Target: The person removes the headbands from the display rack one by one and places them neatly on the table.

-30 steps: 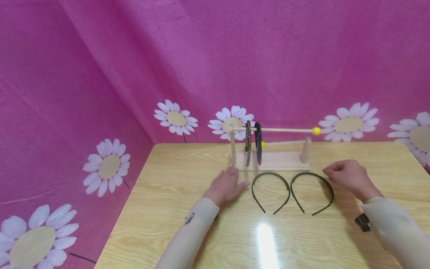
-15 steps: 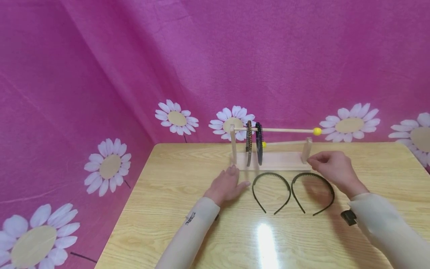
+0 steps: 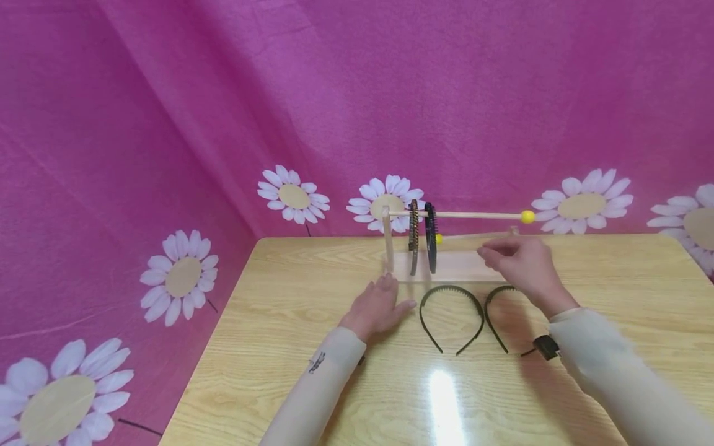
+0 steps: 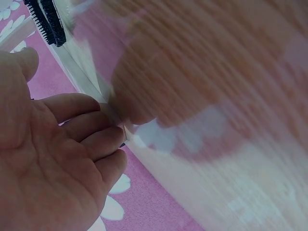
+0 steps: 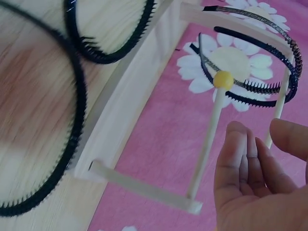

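Wooden stand [image 3: 454, 266], one: stood toward the back of a wood-grain table [image 3: 290, 297]; its upper rod [image 3: 480, 215] ended at the right in a yellow ball [image 3: 527, 217]. A brown patterned headband [image 3: 414, 232] and, just right of it, a black headband [image 3: 432, 248] hung near that rod's left end. Two headbands lay on the table before the stand, side by side: left loose headband [image 3: 450, 288], in full view; right loose headband [image 5: 82, 96], partly hidden in the head view. Left hand [image 3: 376, 308]: ungripping, fingers extended, tips at the stand's near left corner. Right hand [image 3: 527, 269]: empty, thumb parted from loosely bent fingers, covered the stand's right end in the head view. Backdrop: pink cloth [image 3: 446, 111] bore white daisies [image 3: 294, 197].
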`<action>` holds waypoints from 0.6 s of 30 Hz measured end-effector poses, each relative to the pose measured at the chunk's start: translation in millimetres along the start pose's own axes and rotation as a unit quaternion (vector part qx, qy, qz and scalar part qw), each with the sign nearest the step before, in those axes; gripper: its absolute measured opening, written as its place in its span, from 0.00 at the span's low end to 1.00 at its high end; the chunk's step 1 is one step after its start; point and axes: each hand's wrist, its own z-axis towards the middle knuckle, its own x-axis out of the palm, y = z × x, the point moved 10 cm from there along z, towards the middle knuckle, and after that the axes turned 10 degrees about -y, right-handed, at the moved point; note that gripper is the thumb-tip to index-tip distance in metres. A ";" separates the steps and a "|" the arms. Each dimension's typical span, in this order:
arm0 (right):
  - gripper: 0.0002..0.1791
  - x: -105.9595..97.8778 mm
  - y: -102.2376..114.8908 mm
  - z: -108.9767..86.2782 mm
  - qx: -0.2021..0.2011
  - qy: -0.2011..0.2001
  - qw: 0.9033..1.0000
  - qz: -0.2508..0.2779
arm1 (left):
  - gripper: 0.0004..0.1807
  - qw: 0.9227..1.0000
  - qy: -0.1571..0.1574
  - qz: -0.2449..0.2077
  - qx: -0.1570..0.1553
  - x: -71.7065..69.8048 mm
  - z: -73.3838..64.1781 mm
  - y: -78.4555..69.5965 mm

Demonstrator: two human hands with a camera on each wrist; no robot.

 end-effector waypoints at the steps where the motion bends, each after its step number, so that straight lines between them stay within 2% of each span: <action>1: 0.20 2.1 2.1 0.8 0.002 0.001 1.000 0.002 | 0.42 1.000 -0.001 0.001 0.000 0.1 0.3 0.3; 9: 0.24 17.4 24.7 8.8 -0.002 0.005 1.000 0.015 | 0.42 1.000 -0.004 0.003 -0.001 -1.8 -1.5 0.7; 18: 0.21 32.2 46.5 20.7 -0.004 -0.017 1.000 0.021 | 0.42 1.000 0.000 -0.005 -0.007 0.9 -0.3 1.5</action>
